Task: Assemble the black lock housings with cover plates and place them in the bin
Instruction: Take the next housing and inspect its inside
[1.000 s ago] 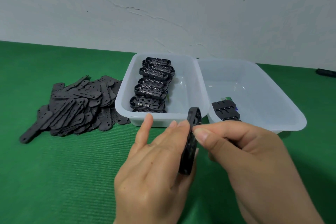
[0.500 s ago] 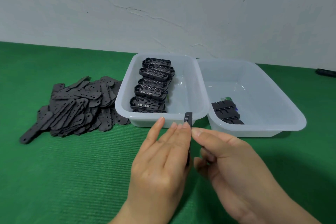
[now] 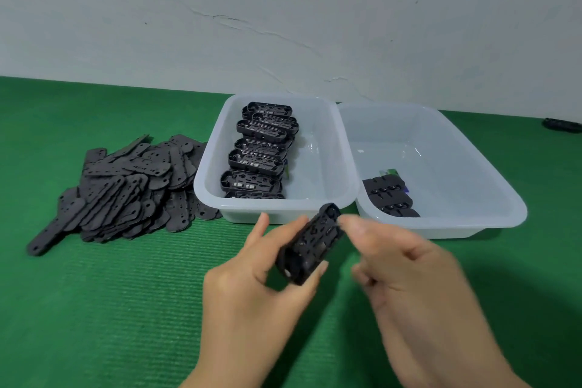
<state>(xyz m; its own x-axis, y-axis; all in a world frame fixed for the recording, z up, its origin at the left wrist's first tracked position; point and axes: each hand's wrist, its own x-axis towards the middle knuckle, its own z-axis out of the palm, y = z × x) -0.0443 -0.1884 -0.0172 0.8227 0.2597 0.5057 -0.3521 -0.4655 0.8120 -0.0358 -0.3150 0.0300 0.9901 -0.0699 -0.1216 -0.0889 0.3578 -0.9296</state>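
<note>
Currently the left hand (image 3: 252,277) grips a black lock housing (image 3: 310,244) at lower centre of the frame, thumb under its near end, fingers curled behind, open face toward the camera, tilted up to the right. Right hand (image 3: 406,264) is motion-blurred just right of it, fingertips (image 3: 348,221) at the housing's top end; contact or grip can't be told. Behind the hands, left clear bin (image 3: 271,214) holds a row of open housings (image 3: 256,161). Right clear bin (image 3: 472,227) touches it, with a few black assembled units (image 3: 390,197) in its near-left corner. Pile of cover plates (image 3: 126,186) sits on the green mat (image 3: 110,309), left of the bins
</note>
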